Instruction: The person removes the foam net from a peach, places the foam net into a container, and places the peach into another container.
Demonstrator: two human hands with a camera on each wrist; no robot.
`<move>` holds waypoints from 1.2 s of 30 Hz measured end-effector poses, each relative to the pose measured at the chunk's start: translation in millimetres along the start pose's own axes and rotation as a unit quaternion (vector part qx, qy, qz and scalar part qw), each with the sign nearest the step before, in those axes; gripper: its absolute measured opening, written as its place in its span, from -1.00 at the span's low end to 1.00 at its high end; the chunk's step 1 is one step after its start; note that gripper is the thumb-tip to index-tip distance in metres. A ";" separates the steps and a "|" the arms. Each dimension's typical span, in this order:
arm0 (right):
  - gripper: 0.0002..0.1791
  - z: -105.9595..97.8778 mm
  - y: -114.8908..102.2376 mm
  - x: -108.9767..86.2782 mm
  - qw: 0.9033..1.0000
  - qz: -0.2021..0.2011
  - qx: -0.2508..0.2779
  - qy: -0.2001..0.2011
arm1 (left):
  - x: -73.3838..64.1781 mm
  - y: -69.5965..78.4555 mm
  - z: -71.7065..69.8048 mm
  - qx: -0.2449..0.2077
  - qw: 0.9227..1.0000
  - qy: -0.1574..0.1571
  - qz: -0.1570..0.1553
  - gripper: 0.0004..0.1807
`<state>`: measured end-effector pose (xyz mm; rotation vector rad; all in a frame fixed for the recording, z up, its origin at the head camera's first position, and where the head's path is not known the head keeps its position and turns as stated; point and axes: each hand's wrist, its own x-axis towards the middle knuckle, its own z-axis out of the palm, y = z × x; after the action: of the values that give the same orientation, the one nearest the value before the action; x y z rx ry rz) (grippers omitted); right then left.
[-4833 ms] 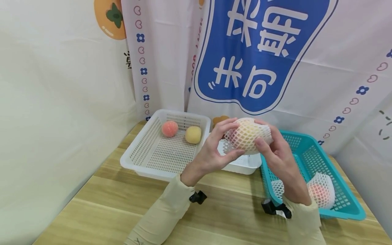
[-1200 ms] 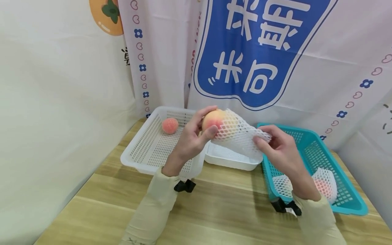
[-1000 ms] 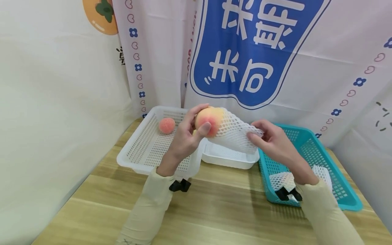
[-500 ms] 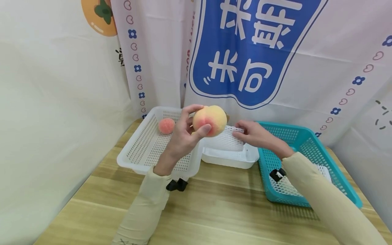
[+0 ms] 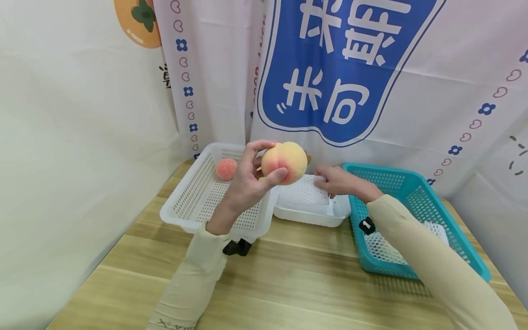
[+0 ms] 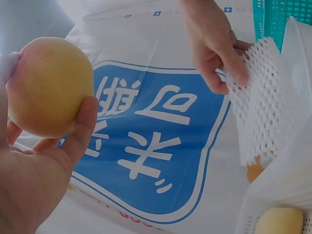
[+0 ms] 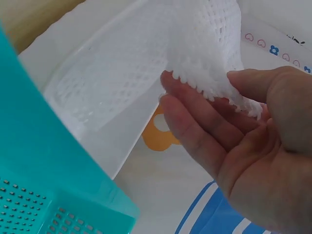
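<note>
My left hand (image 5: 241,190) holds a yellow peach (image 5: 294,158) with a red blush, raised above the right side of the white basket. In the left wrist view the peach is bare, with fingers and thumb around it. My right hand (image 5: 340,182) pinches the edge of a white foam net sleeve (image 5: 305,190) over the small white tray (image 5: 307,219). In the right wrist view the foam net hangs limp between thumb and fingers, with no fruit seen inside. Whether its lower end touches the tray's contents I cannot tell.
The white basket (image 5: 177,213) at left holds a red fruit (image 5: 226,169) and a yellow fruit (image 6: 279,222), mostly behind my left hand in the head view. At right, a teal basket (image 5: 453,243) holds netted fruit, partly hidden by my right sleeve. A printed curtain hangs behind.
Earlier both hands held the peach inside its foam net. The net has come off to the right, and my right hand has lowered it over the small tray. My left hand keeps the peach.
</note>
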<state>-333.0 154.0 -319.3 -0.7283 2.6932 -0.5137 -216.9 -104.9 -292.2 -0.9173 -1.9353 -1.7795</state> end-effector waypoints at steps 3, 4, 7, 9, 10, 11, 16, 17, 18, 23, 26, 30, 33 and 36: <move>-0.76 0.7 3.1 4.7 1.000 0.018 -0.007 -0.021 | 0.4 0.7 -0.6 0.005 1.000 -0.001 -0.001 -0.40; -0.74 1.0 3.7 6.1 0.999 0.027 -0.010 -0.028 | 0.4 0.9 -0.9 0.008 1.000 -0.001 -0.001 -0.40; -0.70 3.0 4.9 10.2 0.997 0.053 -0.028 -0.055 | 0.2 1.2 -1.7 0.013 1.000 0.001 0.000 -0.40; -0.72 4.9 4.6 12.4 0.994 0.058 -0.049 -0.076 | -0.3 1.6 -2.0 0.018 1.000 0.004 0.000 -0.40; -0.74 6.3 4.3 13.5 0.993 0.061 -0.059 -0.083 | -0.7 1.8 -2.1 0.021 1.000 0.004 -0.001 -0.40; -0.76 7.5 4.2 14.7 0.992 0.058 -0.071 -0.090 | -1.0 1.9 -1.9 0.023 1.000 0.005 0.000 -0.40; -0.85 11.9 3.1 21.6 0.988 0.048 -0.118 -0.090 | -1.3 3.0 -1.1 0.033 0.999 0.003 0.003 -0.41; -0.86 12.6 2.9 23.2 0.987 0.046 -0.129 -0.087 | -1.2 3.4 -1.2 0.036 0.999 0.002 0.004 -0.41; -0.87 13.3 2.5 25.1 0.986 0.046 -0.139 -0.085 | -1.2 3.6 -1.5 0.038 0.999 0.002 0.004 -0.41; -0.85 17.5 -2.2 34.5 0.977 0.034 -0.191 -0.083 | -1.9 6.1 -4.3 0.042 0.999 -0.002 0.008 -0.40; -0.87 19.5 -7.9 38.7 0.971 0.036 -0.223 -0.080 | -0.9 7.4 -5.9 0.040 0.999 -0.003 0.014 -0.40; -0.95 24.1 -14.7 42.8 0.961 0.068 -0.256 -0.084 | -0.4 7.7 -7.2 0.038 0.999 -0.004 0.010 -0.40; -0.88 29.4 -18.2 45.6 0.954 0.090 -0.269 -0.091 | -1.0 7.7 -7.4 0.035 0.999 -0.005 0.003 -0.40; -0.90 34.0 -22.3 47.5 0.948 0.082 -0.291 -0.095 | -1.0 7.5 -7.1 0.033 0.999 -0.005 0.003 -0.40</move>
<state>-350.0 101.9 -349.6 -0.6385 2.6881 0.3966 -212.4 -112.0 -286.3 -0.9097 -1.9838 -1.7003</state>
